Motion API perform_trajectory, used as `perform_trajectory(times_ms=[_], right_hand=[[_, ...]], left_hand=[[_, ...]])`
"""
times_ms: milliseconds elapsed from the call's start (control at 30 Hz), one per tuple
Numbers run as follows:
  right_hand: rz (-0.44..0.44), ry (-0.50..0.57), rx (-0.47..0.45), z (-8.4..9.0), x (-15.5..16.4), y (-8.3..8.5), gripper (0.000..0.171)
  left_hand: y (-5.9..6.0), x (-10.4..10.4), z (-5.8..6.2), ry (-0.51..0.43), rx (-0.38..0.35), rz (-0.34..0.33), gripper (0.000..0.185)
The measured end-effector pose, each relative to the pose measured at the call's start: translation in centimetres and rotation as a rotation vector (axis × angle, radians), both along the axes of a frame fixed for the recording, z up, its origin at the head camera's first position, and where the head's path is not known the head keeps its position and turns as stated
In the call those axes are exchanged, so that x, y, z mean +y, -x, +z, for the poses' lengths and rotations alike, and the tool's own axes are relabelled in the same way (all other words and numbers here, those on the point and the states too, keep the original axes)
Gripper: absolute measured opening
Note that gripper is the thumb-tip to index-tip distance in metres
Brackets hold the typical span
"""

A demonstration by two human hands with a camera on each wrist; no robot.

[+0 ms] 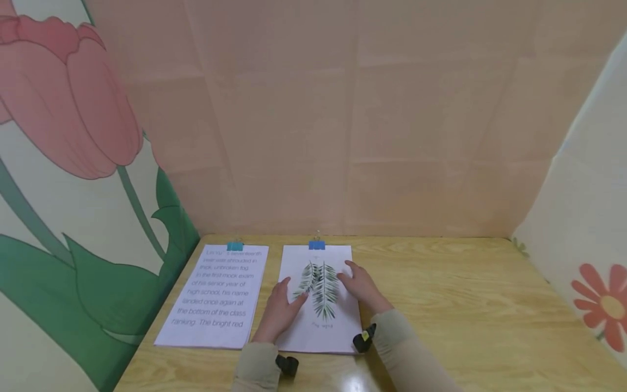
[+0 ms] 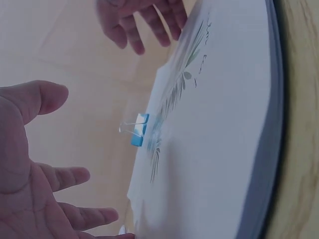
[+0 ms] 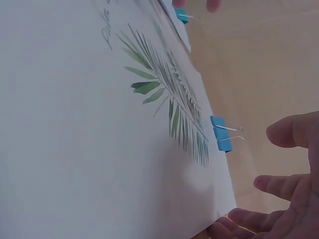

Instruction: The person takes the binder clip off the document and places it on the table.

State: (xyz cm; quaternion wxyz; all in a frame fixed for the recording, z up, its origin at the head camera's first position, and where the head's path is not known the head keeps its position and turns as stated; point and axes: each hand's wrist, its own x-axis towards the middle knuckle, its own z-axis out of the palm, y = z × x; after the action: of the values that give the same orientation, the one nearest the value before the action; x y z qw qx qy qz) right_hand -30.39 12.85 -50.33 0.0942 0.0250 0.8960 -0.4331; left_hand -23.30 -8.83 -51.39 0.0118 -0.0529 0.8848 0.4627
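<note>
A stack of white sheets with a palm-leaf print (image 1: 325, 291) lies on the table, a blue binder clip (image 1: 317, 245) at its top edge. My left hand (image 1: 280, 311) is at the left edge of this stack, thumb reaching over the paper. On the opposite side my right hand (image 1: 363, 286) has its fingertips by the right edge, thumb toward the leaves. In the left wrist view the left hand (image 2: 40, 174) has its fingers spread and nothing gripped. The right wrist view shows the right hand (image 3: 284, 189) with loosely spread fingers, the lower ones close to the paper's edge.
To the left lies a second stack of sheets with printed text (image 1: 215, 299), held by a teal binder clip (image 1: 235, 246). The wooden table (image 1: 455, 310) extends to the right. A pinkish cloth backdrop (image 1: 352, 120) rises behind it, with flower-patterned panels at both sides.
</note>
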Motion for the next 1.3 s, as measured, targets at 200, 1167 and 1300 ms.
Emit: perform_trajectory(times_ms=[200, 1167, 1300], right_hand=[[-0.052, 0.094, -0.019, -0.2, 0.1, 0.2, 0.061], [-0.255, 0.446, -0.11, -1.4, 1.7, 1.0, 0.047], [-0.268, 0.453, -0.123, -1.6, 1.8, 0.9, 0.045]], left_hand=[[0.3, 0.1, 0.2, -0.02, 0.009, 0.044, 0.073], [0.0, 0.0, 0.3, -0.056, 0.031, 0.073, 0.061], [0.7, -0.6, 0.6, -0.045, -0.005, 0.036, 0.06]])
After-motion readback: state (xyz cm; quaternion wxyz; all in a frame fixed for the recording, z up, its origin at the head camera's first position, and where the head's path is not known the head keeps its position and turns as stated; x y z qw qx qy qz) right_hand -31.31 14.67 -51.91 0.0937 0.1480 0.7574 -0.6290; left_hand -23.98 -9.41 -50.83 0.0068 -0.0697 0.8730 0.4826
